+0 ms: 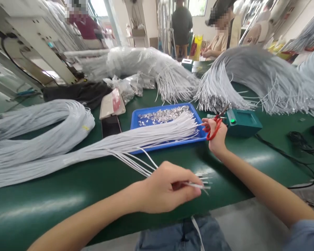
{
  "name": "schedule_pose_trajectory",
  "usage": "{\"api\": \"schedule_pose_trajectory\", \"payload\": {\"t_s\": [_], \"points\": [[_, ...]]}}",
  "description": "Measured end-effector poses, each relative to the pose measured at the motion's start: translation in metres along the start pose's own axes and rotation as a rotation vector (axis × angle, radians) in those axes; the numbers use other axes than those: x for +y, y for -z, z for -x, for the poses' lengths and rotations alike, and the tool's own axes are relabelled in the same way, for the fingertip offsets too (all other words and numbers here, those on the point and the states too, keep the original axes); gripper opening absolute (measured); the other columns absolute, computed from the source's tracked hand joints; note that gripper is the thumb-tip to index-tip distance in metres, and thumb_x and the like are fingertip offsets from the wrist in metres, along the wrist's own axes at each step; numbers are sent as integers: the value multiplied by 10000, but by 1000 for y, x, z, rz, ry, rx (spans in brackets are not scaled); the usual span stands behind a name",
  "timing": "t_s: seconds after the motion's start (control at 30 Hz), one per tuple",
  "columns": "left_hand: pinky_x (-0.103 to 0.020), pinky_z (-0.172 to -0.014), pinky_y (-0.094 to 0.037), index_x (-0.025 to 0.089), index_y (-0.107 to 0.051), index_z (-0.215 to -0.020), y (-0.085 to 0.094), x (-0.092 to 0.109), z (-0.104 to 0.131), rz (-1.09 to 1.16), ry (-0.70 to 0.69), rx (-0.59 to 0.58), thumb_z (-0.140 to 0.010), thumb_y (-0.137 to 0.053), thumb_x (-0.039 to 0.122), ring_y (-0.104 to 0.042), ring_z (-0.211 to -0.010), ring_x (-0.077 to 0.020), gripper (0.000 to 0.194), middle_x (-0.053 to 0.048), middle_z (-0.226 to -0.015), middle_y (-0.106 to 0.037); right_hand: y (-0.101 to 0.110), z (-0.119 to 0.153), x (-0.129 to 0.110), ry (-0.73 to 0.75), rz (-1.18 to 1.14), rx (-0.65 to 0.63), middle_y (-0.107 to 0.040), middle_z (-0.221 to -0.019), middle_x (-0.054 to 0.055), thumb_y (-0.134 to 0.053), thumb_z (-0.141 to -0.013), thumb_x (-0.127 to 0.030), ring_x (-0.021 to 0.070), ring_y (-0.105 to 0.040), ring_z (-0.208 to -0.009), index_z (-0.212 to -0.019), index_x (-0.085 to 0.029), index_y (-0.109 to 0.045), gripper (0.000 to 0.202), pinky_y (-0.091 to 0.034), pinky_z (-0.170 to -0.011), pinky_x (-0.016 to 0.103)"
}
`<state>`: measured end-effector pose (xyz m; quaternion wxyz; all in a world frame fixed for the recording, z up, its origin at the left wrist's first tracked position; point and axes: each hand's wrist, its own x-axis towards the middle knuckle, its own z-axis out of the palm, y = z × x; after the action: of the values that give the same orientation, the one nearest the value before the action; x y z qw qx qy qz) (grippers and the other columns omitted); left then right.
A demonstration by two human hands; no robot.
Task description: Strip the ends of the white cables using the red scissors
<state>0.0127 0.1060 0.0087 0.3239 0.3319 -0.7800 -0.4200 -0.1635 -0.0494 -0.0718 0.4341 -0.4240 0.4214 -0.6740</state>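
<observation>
My left hand (170,188) is closed around several thin white wires (138,166), whose ends stick out past the thumb and fingertips. Red-handled scissors (214,129) are in my right hand (218,139), blades pointing up and away. Its fingertips are at the end of a white wire at the tray's right edge; whether they pinch it is hard to tell. A thick bundle of white wires (146,134) lies across a blue tray (133,122), with small shiny metal pieces (162,114) behind it. Just right of my right hand stands a teal box (244,123) with a green light.
Coiled white wires (68,122) lie at left, near a phone (111,126) and a worn notebook (113,104). Plastic-wrapped wires (146,62) and a large grey-white bundle (267,73) fill the back. A black cable (285,153) runs at right. Other people sit beyond the table.
</observation>
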Motion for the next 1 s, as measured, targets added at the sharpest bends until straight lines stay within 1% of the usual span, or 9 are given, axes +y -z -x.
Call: {"api": "schedule_pose_trajectory", "payload": {"t_s": [0.07, 0.17, 0.23, 0.3, 0.37, 0.47, 0.63, 0.73, 1.0], "points": [[-196, -465, -360, 115, -714, -827, -2, 0, -3, 81, 46, -11, -889, -551, 275, -449, -478, -79, 237, -46, -615, -640, -4, 7, -3, -7, 5, -15, -657, -780, 32, -631, -735, -322, 85, -529, -555, -703, -161, -551, 182, -453, -532, 215], [-194, -449, -350, 104, -695, -837, 11, -5, -21, 193, 137, 124, -932, -486, 365, -435, -456, -71, 347, -40, -616, -604, -20, 18, -17, -35, -18, -72, -621, -696, 16, -679, -693, -291, 97, -511, -546, -681, -152, -564, 180, -437, -524, 229], [-199, -445, -353, 117, -688, -911, 24, -5, -35, 241, 100, 218, -942, -465, 396, -434, -453, -66, 358, -41, -681, -606, -34, 26, -37, -51, -41, -189, -571, -631, -15, -701, -710, -314, 100, -500, -542, -713, -152, -588, 197, -423, -521, 228], [-207, -459, -380, 133, -684, -920, 35, -4, -44, 225, 25, 318, -943, -464, 400, -458, -477, -76, 347, -31, -688, -575, -50, 33, -63, -64, -72, -336, -558, -632, -22, -703, -743, -338, 93, -497, -548, -717, -156, -587, 217, -420, -534, 223], [-213, -476, -415, 135, -678, -815, 43, -2, -46, 155, -18, 417, -927, -499, 383, -484, -521, -91, 326, -22, -672, -525, -62, 38, -89, -84, -151, -445, -566, -657, -26, -717, -748, -345, 89, -501, -547, -739, -163, -584, 226, -429, -544, 225], [-217, -493, -458, 127, -633, -667, 50, 3, -42, 79, -30, 471, -910, -530, 324, -508, -561, -104, 329, -27, -670, -493, -71, 42, -111, -68, -155, -523, -586, -666, -8, -689, -790, -363, 112, -541, -588, -767, -165, -604, 217, -456, -581, 243], [-208, -494, -497, 128, -659, -754, 58, 8, -38, 42, -67, 546, -872, -565, 219, -549, -556, -108, 176, -36, -682, -542, -68, 42, -111, 42, -120, -570, -660, -811, 33, -668, -813, -335, 132, -580, -669, -753, -183, -582, 184, -489, -624, 263], [-194, -479, -493, 127, -671, -735, 61, 7, -42, -8, -66, 572, -840, -589, 171, -555, -556, -107, 141, -38, -668, -557, -66, 40, -111, 73, -77, -564, -663, -766, 26, -694, -774, -289, 144, -591, -670, -714, -194, -543, 188, -500, -608, 269], [-181, -466, -488, 140, -702, -762, 63, -3, -48, -61, -18, 555, -819, -620, 159, -556, -560, -104, 102, -27, -659, -562, -69, 31, -116, 17, 13, -604, -604, -684, -12, -704, -729, -227, 128, -545, -607, -673, -205, -479, 232, -468, -544, 254]]}}
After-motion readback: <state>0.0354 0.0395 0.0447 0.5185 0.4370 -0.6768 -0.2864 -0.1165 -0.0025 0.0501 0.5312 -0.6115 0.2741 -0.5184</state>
